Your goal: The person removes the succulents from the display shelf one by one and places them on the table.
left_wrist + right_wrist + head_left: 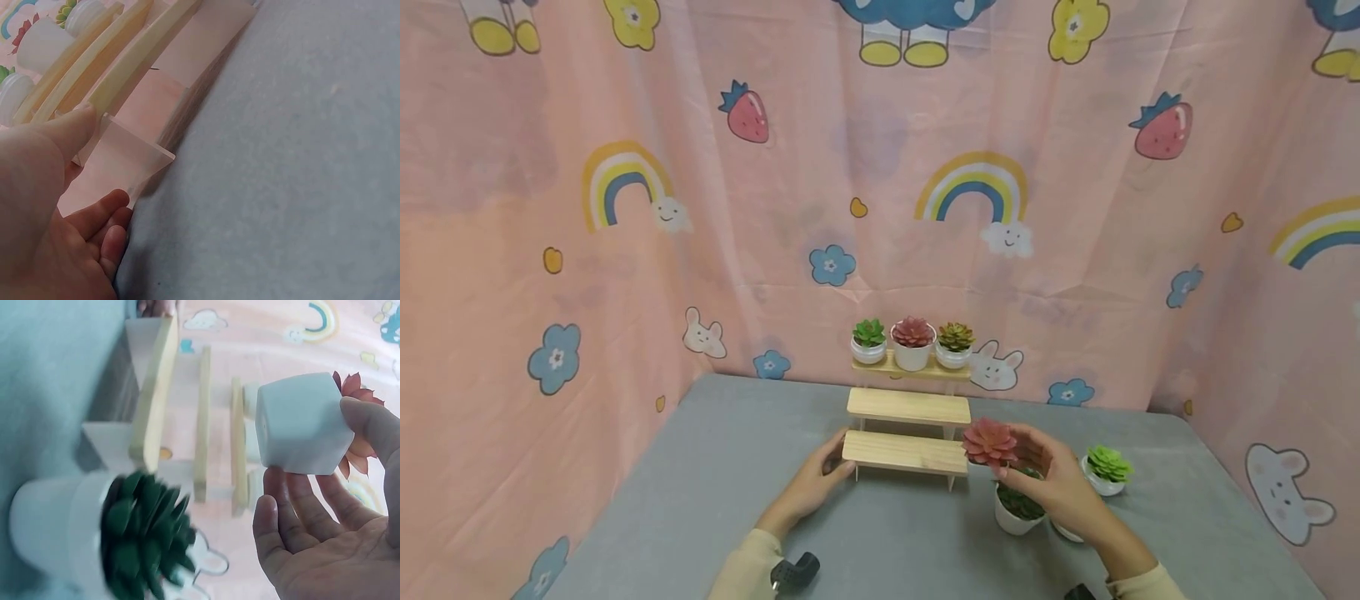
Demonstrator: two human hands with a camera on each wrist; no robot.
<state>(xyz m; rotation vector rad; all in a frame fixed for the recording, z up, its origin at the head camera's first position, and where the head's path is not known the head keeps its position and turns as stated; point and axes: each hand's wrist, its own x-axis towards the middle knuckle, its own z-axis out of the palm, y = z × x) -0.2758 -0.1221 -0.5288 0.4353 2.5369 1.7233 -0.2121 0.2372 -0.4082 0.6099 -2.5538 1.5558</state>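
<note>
Red succulent [990, 442] in a squarish white pot [303, 425], lower right of centre, is pinched by curved fingers of the right hand [1051, 477], the left hand [805, 487] gripping a tiered wooden stand [904, 452].

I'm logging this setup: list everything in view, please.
held plant: one, red, white pot, in right hand
dark plant: one, green, white pot, on the table
bright plant: one, bright green, white pot, table's right
other pot: one, white, partly hidden, near right hand
stand: one, pale wood, table's middle
top plants: three, green, red and yellowish, stand's top
table: one, grey, under the stand
cloth: number unclear, pink, behind table
sleeves: two, cream, both forearms
devices: two, black, both wrists
left hand: one, gripping the stand's left end
right hand: one, holding the held plant
</note>
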